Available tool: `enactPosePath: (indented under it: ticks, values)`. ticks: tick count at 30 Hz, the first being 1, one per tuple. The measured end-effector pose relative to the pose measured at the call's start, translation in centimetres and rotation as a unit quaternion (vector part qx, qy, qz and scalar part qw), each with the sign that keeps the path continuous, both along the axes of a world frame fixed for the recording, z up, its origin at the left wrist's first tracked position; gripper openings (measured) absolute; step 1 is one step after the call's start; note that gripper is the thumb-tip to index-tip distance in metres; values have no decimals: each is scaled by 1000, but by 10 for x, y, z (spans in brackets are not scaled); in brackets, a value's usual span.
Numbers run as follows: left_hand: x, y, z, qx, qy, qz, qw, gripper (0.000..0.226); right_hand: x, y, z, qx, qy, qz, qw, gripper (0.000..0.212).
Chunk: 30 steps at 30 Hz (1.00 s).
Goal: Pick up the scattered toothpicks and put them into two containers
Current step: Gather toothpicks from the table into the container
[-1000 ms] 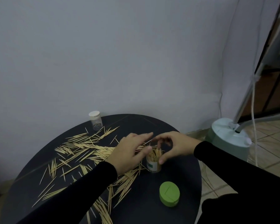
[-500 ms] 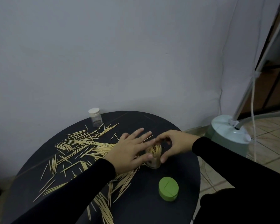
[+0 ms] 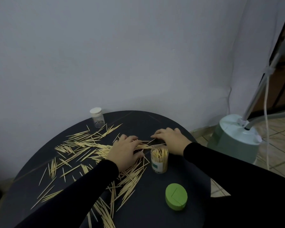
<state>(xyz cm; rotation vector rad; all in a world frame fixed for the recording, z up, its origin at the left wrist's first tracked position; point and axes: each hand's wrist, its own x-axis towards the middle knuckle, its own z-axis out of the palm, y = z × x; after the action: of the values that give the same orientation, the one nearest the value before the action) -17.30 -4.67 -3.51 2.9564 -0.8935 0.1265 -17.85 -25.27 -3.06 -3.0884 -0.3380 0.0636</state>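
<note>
On the round dark table [image 3: 155, 122], our left hand [image 3: 124, 151] and right hand [image 3: 170, 139] press flat, fingers spread, on scattered pale wooden toothpicks [image 3: 82, 145] beside the clear, toothpick-filled plastic jar [image 3: 159, 159].

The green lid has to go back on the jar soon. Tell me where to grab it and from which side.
Grip the green lid across its round side wall, thumb on one side and fingers opposite, coming straight down from above. It lies flat on the table with its broad top up and bare table around it; the open jar stands apart behind it. The right hand is probably the nearer one.
</note>
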Motion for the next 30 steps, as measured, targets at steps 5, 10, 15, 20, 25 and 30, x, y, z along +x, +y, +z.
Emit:
enactPosePath:
  ticks: [5,10,15,20,25,30]
  values:
    - [11,2,-4,3,-14,-1,1000,43,4,7,-3,-3,-34,2,999,40]
    - [10,-1,-7,-2,-38,2,999,38,3,9,-2,52,-67,-14,996,25]
    - [4,0,-2,14,-54,19,998,34,5,14,0,31,-55,-12,998,23]
    - [-6,-2,2,16,-80,47,996,32,3,25,-5,-82,-26,11,996,30]
    - [-17,-2,11,-29,-73,77,994,28,2,18,-4,-38,-16,-10,999,26]
    - [-23,-4,14,-84,-76,90,990,26,-5,13,-1,74,-67,-61,993,18]
